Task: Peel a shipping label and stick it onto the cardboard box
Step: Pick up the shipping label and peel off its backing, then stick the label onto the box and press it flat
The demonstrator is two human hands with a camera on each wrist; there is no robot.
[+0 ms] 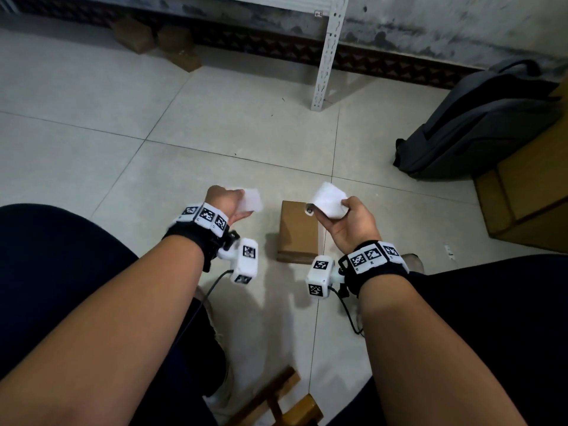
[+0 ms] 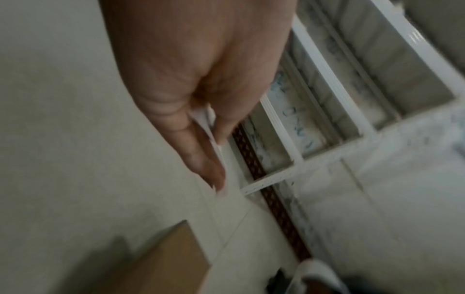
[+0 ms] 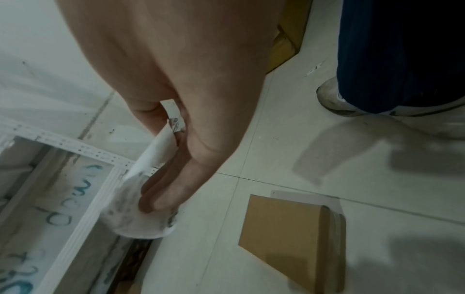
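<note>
I judged peeling done: my left hand pinched one white sheet, right hand gripped another sheet; next, sticking onto the cardboard box.

We see: cardboard box plain brown, no print. Sheet in left hand white; sheet in right hand white too, w/ faint grey print per right wrist cam. Wrist bands black w/ b&w square marker patterns. Floor pale grey tile, dark grout lines. Skirting dark brown, triangle pattern. Rack post white. Backpack dark grey. Trousers dark navy.
</note>
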